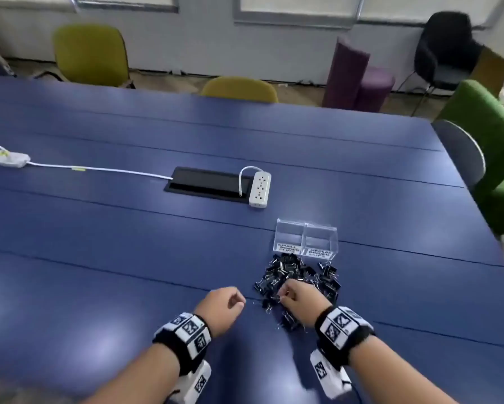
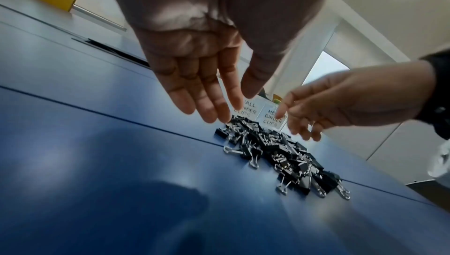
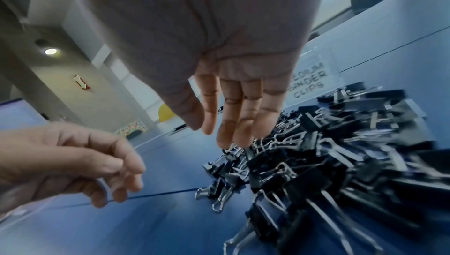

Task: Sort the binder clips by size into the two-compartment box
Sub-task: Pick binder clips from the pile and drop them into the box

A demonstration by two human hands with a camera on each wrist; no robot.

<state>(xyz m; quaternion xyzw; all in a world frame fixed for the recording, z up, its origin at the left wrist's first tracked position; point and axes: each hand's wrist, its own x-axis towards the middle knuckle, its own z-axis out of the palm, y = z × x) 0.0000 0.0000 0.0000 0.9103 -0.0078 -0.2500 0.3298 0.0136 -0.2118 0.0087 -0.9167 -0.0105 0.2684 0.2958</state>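
Note:
A heap of black binder clips (image 1: 300,275) lies on the blue table (image 1: 99,243), just in front of the clear two-compartment box (image 1: 306,237). Its compartments are labelled small on the left and medium on the right, and both look empty. My right hand (image 1: 285,294) hangs over the near left part of the heap (image 3: 328,153). Its fingers (image 3: 226,139) point down and the tips touch the clips, holding nothing. My left hand (image 1: 236,300) hovers just left of the heap (image 2: 275,149), with relaxed fingers (image 2: 209,109) and nothing in them.
A white power strip (image 1: 259,189) lies beside a black cable hatch (image 1: 207,183) farther back. A white adapter (image 1: 7,158) with its cord sits at the far left. Yellow chairs (image 1: 239,88) and a green chair (image 1: 490,141) stand around the table edges.

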